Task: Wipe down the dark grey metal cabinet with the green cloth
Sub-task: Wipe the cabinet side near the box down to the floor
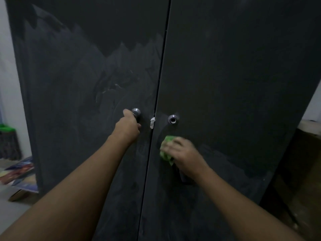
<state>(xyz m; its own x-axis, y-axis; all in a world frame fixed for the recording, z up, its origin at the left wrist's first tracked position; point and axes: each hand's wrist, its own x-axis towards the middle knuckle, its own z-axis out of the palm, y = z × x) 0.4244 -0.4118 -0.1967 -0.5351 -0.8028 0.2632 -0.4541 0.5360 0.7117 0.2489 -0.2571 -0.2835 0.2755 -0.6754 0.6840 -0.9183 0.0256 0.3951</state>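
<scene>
Under blurred right hand [185, 154] fingers [171, 145], curled over it, pressing the bunched green cloth [164, 154] to the right door of the dark grey metal cabinet [225, 75], just below the lock hole [173, 120]. Left of those fingers, gripping the round knob [136, 111], left hand [127, 126] fingers clamped, arm outstretched.

The cabinet [225, 66] is dark grey; of its 2 doors, the left door [78, 75] carries a pale, chalky film with swirled smears below a jagged darker band. The right door [234, 105] is a more even charcoal with a lighter dusty patch low down. The cloth [165, 148] is bright green, the knob [136, 112] and lock ring [172, 119] are shiny silver, the tape scrap [152, 122] is white, and the printed sheets [19, 171] show blue, red and yellow.
</scene>
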